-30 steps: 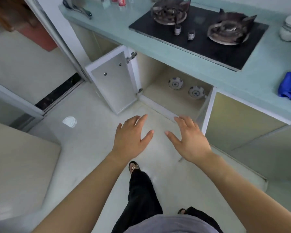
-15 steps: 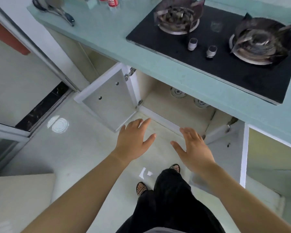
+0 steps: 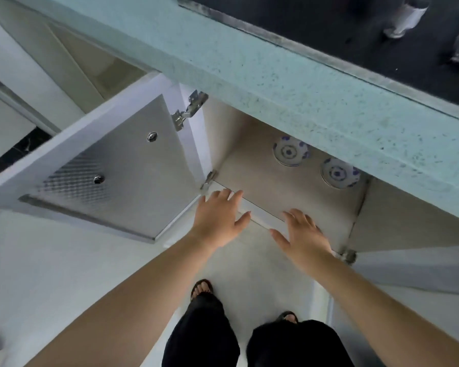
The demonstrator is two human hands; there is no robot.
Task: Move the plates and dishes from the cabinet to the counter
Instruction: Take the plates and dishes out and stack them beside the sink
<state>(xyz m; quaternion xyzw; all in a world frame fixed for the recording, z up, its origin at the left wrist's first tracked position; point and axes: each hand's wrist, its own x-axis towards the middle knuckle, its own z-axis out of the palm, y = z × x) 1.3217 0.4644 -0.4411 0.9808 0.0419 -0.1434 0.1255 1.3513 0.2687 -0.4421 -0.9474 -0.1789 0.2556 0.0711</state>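
At the cabinet's threshold, both grips are wide and empty: the left hand point(image 3: 217, 221) hangs spread over the white front lip, the right hand point(image 3: 302, 234) beside it with fingertips just past the sill. Half a second ago both hovered above the floor tiles short of the opening, so the person has leaned in and the reach is now under way, though nothing is held yet. Further in, two small round white ceramic dishes with blue painted rings, the left dish point(image 3: 290, 151) and the right dish point(image 3: 338, 172), sit side by side, apart, on the smooth beige cabinet floor point(image 3: 263, 186), well beyond the fingers. Above runs the speckled pale-green stone worktop point(image 3: 289, 83), their destination; the left door's point(image 3: 122, 176) lining looks embossed metal.
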